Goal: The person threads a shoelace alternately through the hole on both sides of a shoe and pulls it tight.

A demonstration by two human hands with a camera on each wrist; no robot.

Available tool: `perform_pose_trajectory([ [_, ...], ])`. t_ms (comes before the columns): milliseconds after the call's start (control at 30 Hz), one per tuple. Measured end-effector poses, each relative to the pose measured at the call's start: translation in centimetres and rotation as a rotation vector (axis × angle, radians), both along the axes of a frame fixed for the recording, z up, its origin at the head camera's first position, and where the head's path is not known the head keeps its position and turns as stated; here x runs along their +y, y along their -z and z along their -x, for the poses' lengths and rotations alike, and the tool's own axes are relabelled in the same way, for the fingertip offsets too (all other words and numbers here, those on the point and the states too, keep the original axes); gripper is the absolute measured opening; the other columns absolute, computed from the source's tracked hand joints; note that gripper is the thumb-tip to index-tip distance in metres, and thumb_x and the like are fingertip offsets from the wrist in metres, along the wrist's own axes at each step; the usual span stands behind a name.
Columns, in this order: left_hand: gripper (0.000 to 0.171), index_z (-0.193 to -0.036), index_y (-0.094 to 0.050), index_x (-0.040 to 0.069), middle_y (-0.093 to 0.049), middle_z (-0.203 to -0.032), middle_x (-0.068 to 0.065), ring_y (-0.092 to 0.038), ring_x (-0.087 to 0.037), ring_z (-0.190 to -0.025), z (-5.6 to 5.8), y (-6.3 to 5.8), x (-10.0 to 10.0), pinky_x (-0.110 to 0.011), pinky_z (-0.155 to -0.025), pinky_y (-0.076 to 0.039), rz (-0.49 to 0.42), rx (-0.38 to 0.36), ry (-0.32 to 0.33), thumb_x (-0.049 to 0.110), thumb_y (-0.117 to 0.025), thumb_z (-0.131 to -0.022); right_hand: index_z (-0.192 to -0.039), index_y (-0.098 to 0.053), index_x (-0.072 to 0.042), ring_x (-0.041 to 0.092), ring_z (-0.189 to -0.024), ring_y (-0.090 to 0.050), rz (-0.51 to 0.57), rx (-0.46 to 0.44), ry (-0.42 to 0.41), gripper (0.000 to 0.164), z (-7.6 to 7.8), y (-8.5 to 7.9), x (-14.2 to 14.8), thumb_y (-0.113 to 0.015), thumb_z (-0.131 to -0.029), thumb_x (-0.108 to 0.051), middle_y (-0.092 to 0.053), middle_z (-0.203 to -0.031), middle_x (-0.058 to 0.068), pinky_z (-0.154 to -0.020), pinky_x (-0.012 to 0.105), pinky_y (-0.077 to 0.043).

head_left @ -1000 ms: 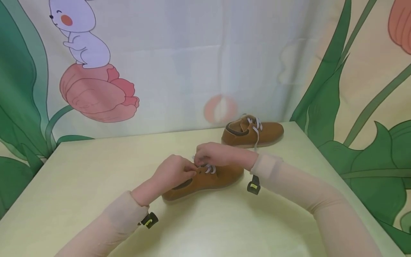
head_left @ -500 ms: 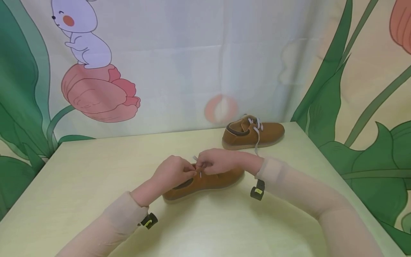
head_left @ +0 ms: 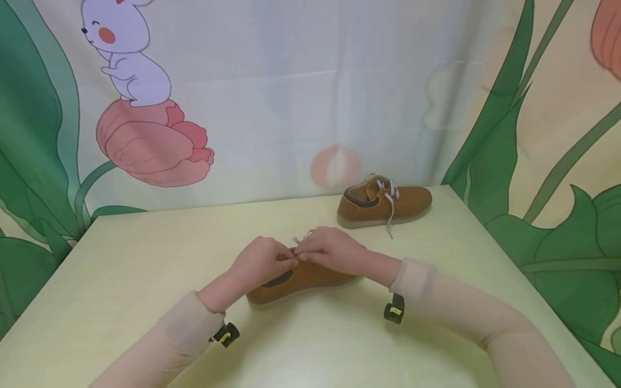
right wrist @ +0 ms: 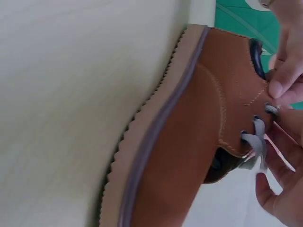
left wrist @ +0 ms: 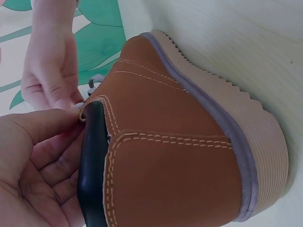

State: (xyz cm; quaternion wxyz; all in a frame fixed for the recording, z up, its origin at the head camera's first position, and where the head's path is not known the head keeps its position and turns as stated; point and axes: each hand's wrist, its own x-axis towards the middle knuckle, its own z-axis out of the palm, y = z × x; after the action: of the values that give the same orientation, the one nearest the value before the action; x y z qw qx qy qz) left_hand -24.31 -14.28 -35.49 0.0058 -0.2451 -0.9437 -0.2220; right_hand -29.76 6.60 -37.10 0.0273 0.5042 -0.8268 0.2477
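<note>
A brown leather shoe with a pale ridged sole stands on the table in front of me, toe to the right. My left hand pinches the top of its eyelet flap by the ankle opening, the thumb on the outer leather. My right hand meets it there, pinching the light grey shoelace at the top eyelet. That lace runs through several eyelets in the right wrist view. Its pinched part is mostly hidden by fingers. One lace end sticks up behind the hands.
A matching brown shoe stands farther back on the right, its loose lace hanging onto the table. The pale yellow table ends at a printed cloth backdrop at the back and sides. Both wrists wear small black cameras.
My right hand has come down and slightly right, its fingertips staying by the eyelets. A lace tip seen hanging there half a second ago is hidden now. The left hand keeps its place.
</note>
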Motion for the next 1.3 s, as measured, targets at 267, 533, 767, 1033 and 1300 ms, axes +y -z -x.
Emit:
perform_pose_trajectory([
  [267, 0.013, -0.093, -0.082, 0.005, -0.079, -0.082, -0.005, -0.055, -0.007, -0.066, 0.4, 0.0, 0.4, -0.021, -0.062, -0.047, 0.001, -0.015, -0.019, 0.012, -0.071, -0.094, -0.111, -0.078, -0.010, 0.017, -0.099, -0.071, 0.161, -0.329, 0.280, 0.023, -0.8, -2.0, 1.2, -0.063, -0.102, -0.024, -0.080, -0.106, 0.004, -0.086, 0.029, -0.055],
  [533, 0.015, -0.091, -0.081, 0.004, -0.077, -0.080, -0.004, -0.056, -0.010, -0.069, 0.3, 0.4, 0.6, -0.023, -0.063, -0.046, 0.012, -0.074, -0.067, 0.013, -0.070, -0.094, -0.107, -0.077, -0.009, 0.019, -0.102, -0.070, 0.202, -0.387, 0.316, 0.020, -3.6, -4.7, 3.8, -0.065, -0.100, -0.022, -0.079, -0.105, 0.007, -0.092, 0.035, -0.055],
  [767, 0.014, -0.093, -0.080, 0.004, -0.079, -0.088, -0.006, -0.066, -0.014, -0.077, 0.2, 0.2, 0.8, -0.031, -0.074, -0.056, 0.032, -0.069, -0.096, 0.014, -0.069, -0.095, -0.100, -0.078, -0.007, 0.014, -0.096, -0.068, 0.204, -0.361, 0.274, 0.014, -7.0, -6.7, 5.7, -0.067, -0.098, -0.015, -0.080, -0.101, 0.009, -0.085, 0.029, -0.054],
  [1033, 0.015, -0.094, -0.079, 0.004, -0.080, -0.090, -0.007, -0.068, -0.014, -0.079, 0.0, 0.3, 0.7, -0.034, -0.076, -0.058, 0.027, -0.053, -0.092, 0.015, -0.069, -0.095, -0.100, -0.077, -0.007, -0.001, -0.083, -0.065, 0.070, -0.357, 0.024, 0.012, -9.3, -5.0, 6.3, -0.067, -0.098, -0.014, -0.080, -0.094, 0.004, -0.076, 0.023, -0.055],
  [1300, 0.012, -0.094, -0.080, 0.010, -0.075, -0.083, 0.002, -0.060, -0.008, -0.074, -1.2, 0.2, -1.2, -0.028, -0.071, -0.053, 0.085, 0.022, 0.025, 0.020, -0.074, -0.093, -0.118, -0.072, -0.010, -0.008, -0.085, -0.062, -0.428, -0.403, -0.075, 0.031, -10.1, -2.9, 6.7, -0.070, -0.097, -0.032, -0.077, -0.092, -0.007, -0.083, 0.019, -0.053],
])
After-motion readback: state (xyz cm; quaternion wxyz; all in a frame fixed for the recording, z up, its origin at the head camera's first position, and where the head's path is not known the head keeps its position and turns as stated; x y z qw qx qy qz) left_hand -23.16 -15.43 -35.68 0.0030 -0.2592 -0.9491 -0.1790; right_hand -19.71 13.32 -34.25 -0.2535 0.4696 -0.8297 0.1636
